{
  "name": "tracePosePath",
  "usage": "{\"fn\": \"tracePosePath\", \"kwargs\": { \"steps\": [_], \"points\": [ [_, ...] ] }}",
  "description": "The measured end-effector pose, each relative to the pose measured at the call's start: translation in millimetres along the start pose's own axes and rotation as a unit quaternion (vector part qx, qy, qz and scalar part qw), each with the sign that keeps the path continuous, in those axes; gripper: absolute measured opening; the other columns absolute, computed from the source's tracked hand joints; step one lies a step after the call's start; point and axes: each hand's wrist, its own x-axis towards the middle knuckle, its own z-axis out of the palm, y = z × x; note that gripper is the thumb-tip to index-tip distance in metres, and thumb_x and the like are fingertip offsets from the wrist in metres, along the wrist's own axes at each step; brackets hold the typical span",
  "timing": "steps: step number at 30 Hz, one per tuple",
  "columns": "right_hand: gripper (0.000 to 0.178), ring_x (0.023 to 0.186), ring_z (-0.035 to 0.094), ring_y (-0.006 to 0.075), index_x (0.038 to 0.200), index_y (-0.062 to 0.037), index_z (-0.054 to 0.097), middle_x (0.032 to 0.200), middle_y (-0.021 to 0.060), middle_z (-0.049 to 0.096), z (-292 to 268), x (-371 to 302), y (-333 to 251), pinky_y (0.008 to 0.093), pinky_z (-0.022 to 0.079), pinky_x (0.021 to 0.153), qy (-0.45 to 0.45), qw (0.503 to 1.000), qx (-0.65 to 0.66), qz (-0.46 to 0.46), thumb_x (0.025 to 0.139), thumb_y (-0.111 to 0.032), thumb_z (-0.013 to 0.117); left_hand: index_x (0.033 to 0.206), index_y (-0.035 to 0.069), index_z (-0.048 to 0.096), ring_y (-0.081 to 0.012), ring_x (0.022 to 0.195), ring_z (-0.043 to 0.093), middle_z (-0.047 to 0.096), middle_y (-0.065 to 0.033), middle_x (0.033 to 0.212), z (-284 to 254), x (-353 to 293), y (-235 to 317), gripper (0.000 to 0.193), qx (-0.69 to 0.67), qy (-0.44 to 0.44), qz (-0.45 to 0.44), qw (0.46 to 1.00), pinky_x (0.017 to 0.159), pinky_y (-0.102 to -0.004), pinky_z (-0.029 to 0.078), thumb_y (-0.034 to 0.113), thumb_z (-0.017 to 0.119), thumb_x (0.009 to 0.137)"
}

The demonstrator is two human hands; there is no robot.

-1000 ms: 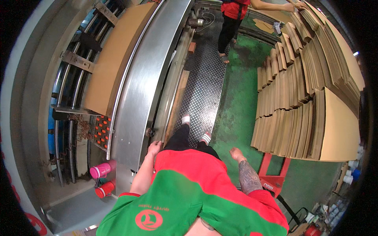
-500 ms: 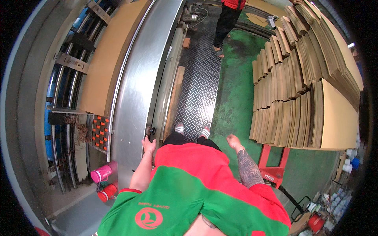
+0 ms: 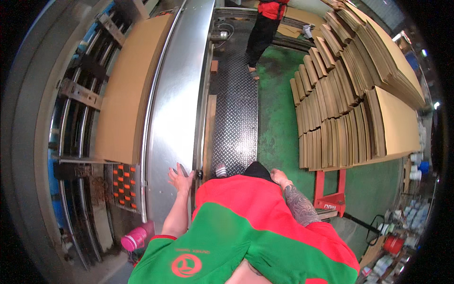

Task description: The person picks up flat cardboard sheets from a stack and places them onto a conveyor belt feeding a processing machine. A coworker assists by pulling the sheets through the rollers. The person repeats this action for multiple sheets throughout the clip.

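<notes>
My left hand (image 3: 180, 179) is open, its fingers spread over the near part of the long metal table (image 3: 172, 118), close to a black knob (image 3: 199, 174) on the table's edge. Whether the palm rests on the metal I cannot tell. My right hand (image 3: 280, 178) hangs beside my raised right thigh, fingers loosely curled, with nothing visible in it. Left of the metal table lies a stack of brown cardboard sheets (image 3: 130, 90) on the machine.
Tall bundles of cardboard (image 3: 340, 104) stand at right by a red pallet jack (image 3: 331, 194). A tread-plate walkway (image 3: 236, 109) runs ahead beside green floor (image 3: 279, 113). A person (image 3: 263, 38) stands at its far end. A pink bottle (image 3: 135, 238) is at lower left.
My left hand has moved from the table's edge onto its top, fingers spreading. My right leg has lifted. The view has shifted slightly, and the far person shows a little more fully.
</notes>
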Motion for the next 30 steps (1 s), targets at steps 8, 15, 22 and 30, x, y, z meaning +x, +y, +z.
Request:
{"fn": "tracePosePath", "kwargs": {
  "steps": [8, 15, 22, 30],
  "points": [
    [0.042, 0.128, 0.067, 0.0436, 0.134, -0.0102, 0.071, 0.135, 0.0238, 0.072, 23, -33, -24, 0.0486, 0.053, 0.11, 0.068, 0.992, 0.076, 0.08, 0.1, -0.03, 0.057, 0.173, 0.02, 0.027, -0.057, 0.161, 0.016, 0.015, -0.0331, 0.176, 12, 27, -14, 0.091, 0.012, -0.043, 0.133, 0.99, 0.121, -0.0819, 0.019, 0.046, 0.071, 0.099],
    [0.044, 0.124, 0.068, 0.0452, 0.128, -0.0083, 0.075, 0.13, 0.0252, 0.073, 42, -47, -8, 0.0503, 0.054, 0.107, 0.091, 0.992, 0.054, 0.065, 0.101, -0.038, 0.056, 0.174, 0.016, 0.023, -0.0597, 0.16, 0.014, 0.013, -0.035, 0.176, 11, 22, -9, 0.091, 0.018, -0.059, 0.119, 0.991, 0.121, -0.0818, 0.021, 0.04, 0.068, 0.099],
    [0.042, 0.123, 0.069, 0.0454, 0.126, -0.0082, 0.076, 0.13, 0.0239, 0.074, 49, -44, -12, 0.0506, 0.056, 0.104, 0.088, 0.992, 0.066, 0.068, 0.099, -0.034, 0.057, 0.175, 0.022, 0.024, -0.0561, 0.162, 0.013, 0.012, -0.0323, 0.178, 19, 23, -11, 0.097, 0.011, -0.058, 0.104, 0.993, 0.125, -0.0782, 0.015, 0.043, 0.072, 0.094],
    [0.044, 0.127, 0.068, 0.0441, 0.13, -0.0052, 0.074, 0.136, 0.0255, 0.071, 9, -54, 9, 0.0526, 0.055, 0.106, -0.009, 0.997, 0.042, 0.065, 0.095, -0.027, 0.059, 0.171, 0.02, 0.035, -0.0514, 0.161, 0.022, 0.022, -0.0354, 0.173, 25, 28, -9, 0.092, 0.016, -0.03, 0.116, 0.993, 0.13, -0.0635, 0.021, 0.038, 0.078, 0.091]
  ]
}}
